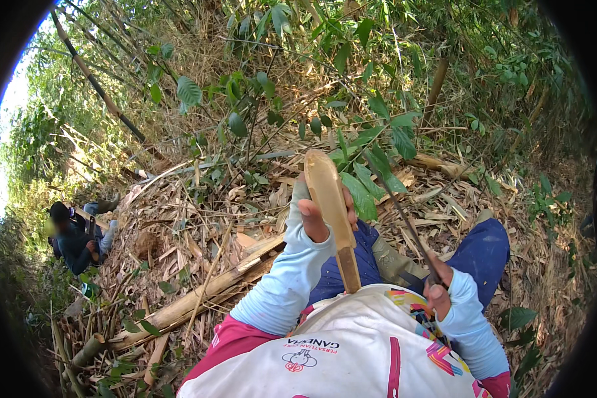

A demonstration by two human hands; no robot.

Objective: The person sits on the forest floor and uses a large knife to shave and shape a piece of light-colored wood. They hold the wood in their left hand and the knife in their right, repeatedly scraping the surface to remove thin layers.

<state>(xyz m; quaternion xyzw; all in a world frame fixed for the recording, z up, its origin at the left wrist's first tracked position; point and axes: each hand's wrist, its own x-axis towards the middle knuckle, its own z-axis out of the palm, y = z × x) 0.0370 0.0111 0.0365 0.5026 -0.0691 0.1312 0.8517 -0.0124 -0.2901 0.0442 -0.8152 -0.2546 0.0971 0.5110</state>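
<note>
Tan paddle-shaped piece (331, 199) in left hand (314, 221), dark blade (405, 218) in right hand (439, 286)

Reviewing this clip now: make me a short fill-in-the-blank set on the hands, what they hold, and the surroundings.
1. The left hand holds a paddle-shaped wooden piece, its wider end pointing ____ the wearer's torso (toward/away from).
2. The right hand holds a long thin blade, ____ than the wooden piece (lighter/darker).
3. The wearer's trousers are ____ in colour.
4. Another person shows near the picture's ____ edge.

Missing words: away from; darker; blue; left.
</note>
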